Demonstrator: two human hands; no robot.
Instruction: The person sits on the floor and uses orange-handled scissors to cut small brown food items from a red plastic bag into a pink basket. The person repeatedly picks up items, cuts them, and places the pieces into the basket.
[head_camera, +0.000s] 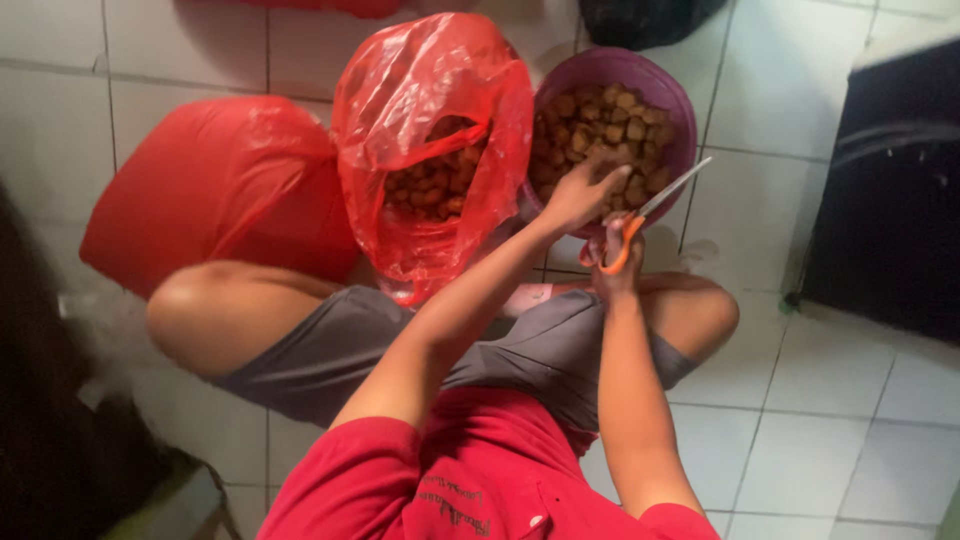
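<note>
I sit cross-legged on a white tiled floor. My left hand (583, 190) reaches into a purple bowl (670, 95) filled with small brown fried pieces (600, 125); its fingers curl over the pieces, and whether it grips one I cannot tell. My right hand (618, 258) holds orange-handled scissors (650, 213), blades pointing up and right toward the bowl's rim. An open red plastic bag (430, 100) with more brown pieces stands just left of the bowl.
A full, closed red bag (215, 185) lies at the left beside my knee. A black bag (640, 18) sits behind the bowl. A dark object (890, 200) stands at the right, and dark things fill the left edge.
</note>
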